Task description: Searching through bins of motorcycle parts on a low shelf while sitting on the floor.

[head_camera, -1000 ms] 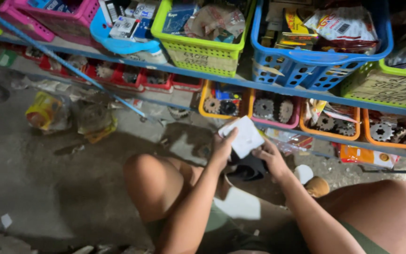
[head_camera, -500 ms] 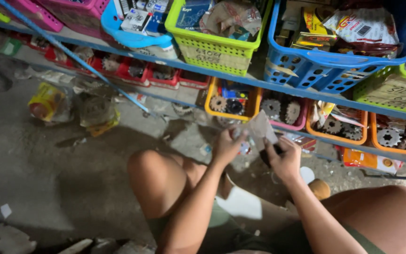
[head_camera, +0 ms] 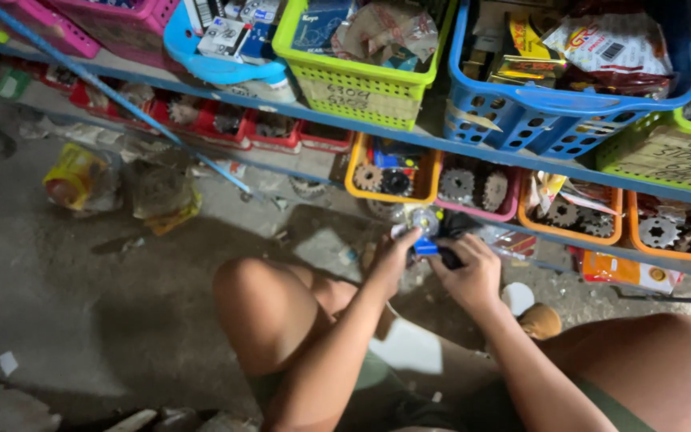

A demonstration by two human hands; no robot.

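I squat before a low shelf. My left hand [head_camera: 393, 258] and my right hand [head_camera: 465, 272] are together at the centre, both gripping a small packet [head_camera: 425, 232] with a round metal sprocket and a blue part showing inside it. The packet is held just below the orange tray of sprockets [head_camera: 389, 180] and the pink tray of sprockets [head_camera: 473, 190]. My bare knees show at the bottom left and bottom right.
Above are a green basket [head_camera: 357, 84], a blue basket [head_camera: 561, 112] of packets and a pink basket [head_camera: 113, 24]. More orange trays [head_camera: 573, 220] of gears stand right. A blue rod [head_camera: 121, 104] slants across the left. Plastic bags [head_camera: 81, 180] litter the concrete floor.
The pale packet I held up flat a second ago has been brought down and turned. Both hands now close around it, and a sprocket shows inside. The camera has shifted slightly.
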